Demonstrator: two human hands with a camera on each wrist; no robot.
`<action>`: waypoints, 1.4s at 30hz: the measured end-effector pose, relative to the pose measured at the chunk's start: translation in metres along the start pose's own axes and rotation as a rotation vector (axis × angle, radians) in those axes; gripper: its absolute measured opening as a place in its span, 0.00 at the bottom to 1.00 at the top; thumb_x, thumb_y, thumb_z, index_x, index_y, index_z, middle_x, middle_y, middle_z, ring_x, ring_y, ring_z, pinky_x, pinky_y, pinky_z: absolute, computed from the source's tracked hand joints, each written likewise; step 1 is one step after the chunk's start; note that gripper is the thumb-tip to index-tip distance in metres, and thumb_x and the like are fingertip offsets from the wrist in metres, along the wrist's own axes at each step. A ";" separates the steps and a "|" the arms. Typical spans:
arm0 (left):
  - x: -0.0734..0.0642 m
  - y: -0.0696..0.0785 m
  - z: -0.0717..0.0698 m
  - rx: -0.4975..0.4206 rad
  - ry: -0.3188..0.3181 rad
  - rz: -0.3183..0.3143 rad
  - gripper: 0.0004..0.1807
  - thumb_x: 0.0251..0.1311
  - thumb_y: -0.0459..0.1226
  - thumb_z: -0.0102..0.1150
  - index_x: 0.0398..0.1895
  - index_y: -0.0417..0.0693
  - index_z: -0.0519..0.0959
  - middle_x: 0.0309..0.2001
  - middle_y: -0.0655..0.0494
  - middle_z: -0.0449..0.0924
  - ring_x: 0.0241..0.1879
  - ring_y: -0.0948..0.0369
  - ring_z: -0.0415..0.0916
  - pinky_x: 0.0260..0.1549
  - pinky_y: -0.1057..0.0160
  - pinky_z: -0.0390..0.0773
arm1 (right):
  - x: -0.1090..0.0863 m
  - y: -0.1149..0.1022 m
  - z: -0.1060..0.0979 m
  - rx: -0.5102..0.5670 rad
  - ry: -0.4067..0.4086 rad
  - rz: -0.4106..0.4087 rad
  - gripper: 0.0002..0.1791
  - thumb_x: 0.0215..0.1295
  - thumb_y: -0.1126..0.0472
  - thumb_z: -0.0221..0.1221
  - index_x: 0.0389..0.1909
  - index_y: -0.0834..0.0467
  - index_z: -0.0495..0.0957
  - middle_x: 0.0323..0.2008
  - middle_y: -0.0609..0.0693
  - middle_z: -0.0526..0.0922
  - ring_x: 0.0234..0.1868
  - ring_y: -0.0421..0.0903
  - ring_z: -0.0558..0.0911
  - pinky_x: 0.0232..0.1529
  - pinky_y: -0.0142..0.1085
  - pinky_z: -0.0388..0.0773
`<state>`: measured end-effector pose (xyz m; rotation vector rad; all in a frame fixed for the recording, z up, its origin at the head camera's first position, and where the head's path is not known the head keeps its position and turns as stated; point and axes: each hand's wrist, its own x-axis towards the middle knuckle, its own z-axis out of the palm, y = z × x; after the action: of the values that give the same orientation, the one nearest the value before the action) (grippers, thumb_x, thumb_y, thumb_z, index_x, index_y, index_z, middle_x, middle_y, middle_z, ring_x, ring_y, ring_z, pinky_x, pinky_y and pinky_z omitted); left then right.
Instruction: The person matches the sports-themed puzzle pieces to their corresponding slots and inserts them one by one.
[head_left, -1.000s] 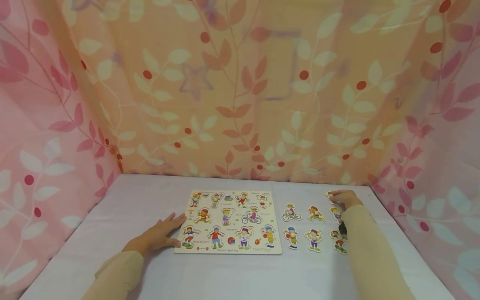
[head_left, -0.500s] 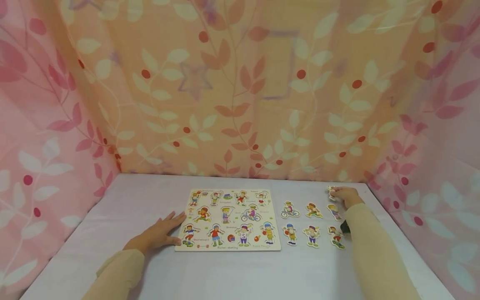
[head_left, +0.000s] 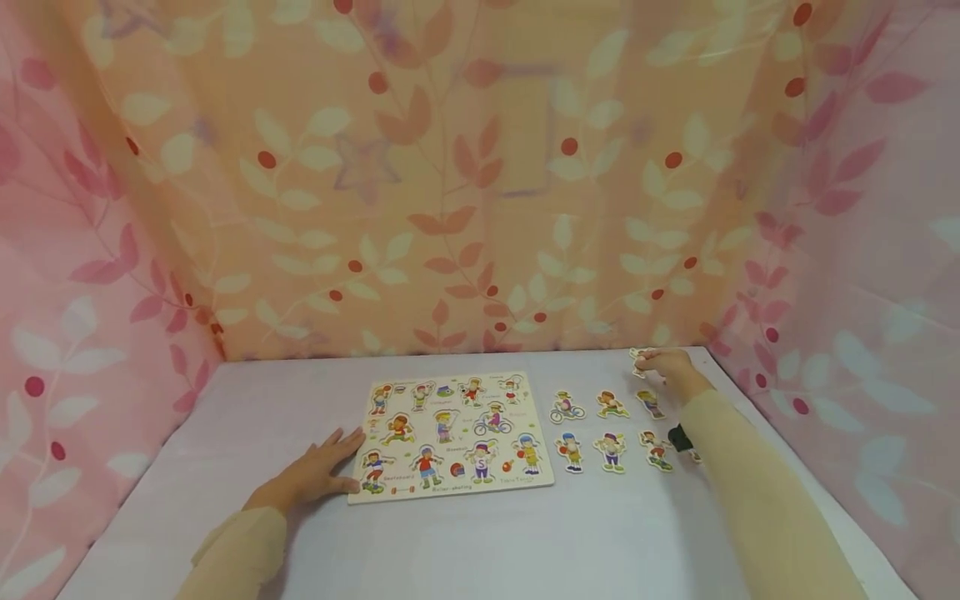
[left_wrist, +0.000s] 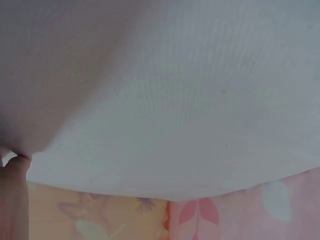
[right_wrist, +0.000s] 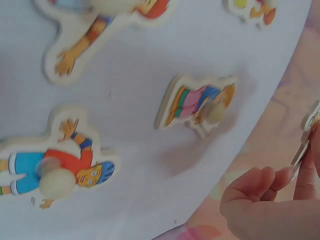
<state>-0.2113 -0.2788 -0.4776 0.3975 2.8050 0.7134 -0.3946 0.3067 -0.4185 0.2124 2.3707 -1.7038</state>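
Observation:
My left hand (head_left: 318, 471) lies with fingers spread at the left edge of a wooden puzzle board (head_left: 420, 421) printed with children doing sports. Its fingertip (left_wrist: 19, 165) shows at the left of the left wrist view. At the table's far right, my right hand (head_left: 671, 372) pinches a small knobbed puzzle piece (head_left: 638, 363) between thumb and fingers. In the right wrist view, that piece's pale edge (right_wrist: 300, 153) shows by the thumb; its picture is mostly hidden. Nearest to that hand lies the golfer piece (head_left: 651, 404), with a runner piece (head_left: 612, 405) and a cyclist piece (head_left: 567, 407) to its left.
A front row holds a blue-capped piece (head_left: 569, 452), a baseball piece (head_left: 611, 452) and a skateboarder piece (head_left: 657, 451). Another piece (head_left: 697, 456) is partly hidden by the right sleeve (head_left: 738, 467). Patterned curtains (head_left: 442, 208) enclose the white table (head_left: 450, 550) on the back and sides.
The head view has turned slightly right, so board and pieces sit further left in it. The right hand keeps its pinch beyond the golfer piece; a piece beside the right sleeve has come into view.

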 end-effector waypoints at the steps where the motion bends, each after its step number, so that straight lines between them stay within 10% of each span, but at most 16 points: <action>1: 0.000 0.000 0.001 -0.002 0.000 -0.008 0.52 0.49 0.52 0.69 0.72 0.36 0.58 0.73 0.37 0.52 0.71 0.33 0.40 0.64 0.28 0.39 | 0.000 -0.002 0.003 0.004 0.009 0.013 0.02 0.65 0.66 0.59 0.33 0.57 0.80 0.54 0.62 0.73 0.70 0.67 0.54 0.71 0.59 0.46; 11: -0.002 0.002 0.000 -0.005 0.012 0.014 0.50 0.51 0.51 0.68 0.72 0.34 0.58 0.73 0.36 0.52 0.70 0.32 0.41 0.63 0.28 0.40 | 0.002 -0.011 0.028 -0.030 0.101 0.059 0.03 0.60 0.64 0.65 0.30 0.57 0.80 0.63 0.66 0.69 0.70 0.67 0.56 0.67 0.60 0.56; 25: 0.000 -0.003 0.000 0.000 0.006 -0.015 0.52 0.50 0.53 0.68 0.73 0.36 0.57 0.73 0.38 0.51 0.71 0.33 0.40 0.64 0.29 0.39 | -0.018 -0.018 0.061 -0.006 0.070 0.115 0.20 0.64 0.63 0.61 0.56 0.65 0.74 0.70 0.65 0.60 0.73 0.65 0.52 0.70 0.57 0.54; 42: -0.001 -0.002 0.003 -0.004 0.005 -0.017 0.52 0.49 0.54 0.68 0.73 0.37 0.57 0.74 0.38 0.51 0.71 0.33 0.39 0.64 0.29 0.39 | -0.025 -0.020 0.096 0.038 0.057 0.098 0.18 0.59 0.64 0.66 0.50 0.64 0.78 0.67 0.63 0.66 0.66 0.64 0.63 0.51 0.46 0.70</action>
<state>-0.2098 -0.2801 -0.4809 0.3714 2.8084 0.7169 -0.3668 0.2096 -0.4238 0.3815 2.3273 -1.7211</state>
